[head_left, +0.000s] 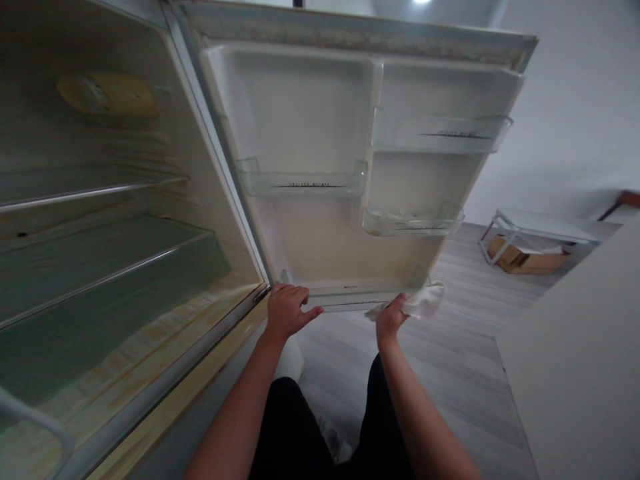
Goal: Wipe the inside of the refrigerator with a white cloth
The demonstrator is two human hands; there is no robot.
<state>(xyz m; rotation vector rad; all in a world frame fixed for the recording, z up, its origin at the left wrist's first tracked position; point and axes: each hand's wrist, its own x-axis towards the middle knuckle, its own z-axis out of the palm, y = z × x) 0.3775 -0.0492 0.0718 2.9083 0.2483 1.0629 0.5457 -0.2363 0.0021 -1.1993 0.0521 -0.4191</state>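
An open refrigerator door (320, 247) hangs in front of me, its inner side facing me. My left hand (287, 310) is at the left end of the bottom door bin (350, 301), fingers curled over its rim and thumb stretched along its front. Near the bin's right end, my right hand (393, 321) is closed around a crumpled white cloth (425, 300). Part of the cloth sticks out to the right, past the door's edge. The fingertips of both hands are partly hidden.
The stained refrigerator compartment (235, 267) with glass shelves (115, 267) is at my left. Higher on the door are clear bins (303, 183). On the wood-look floor (460, 333) at right stands a low white table (545, 223) with a cardboard box (533, 261) beneath. A white panel (580, 353) fills the lower right.
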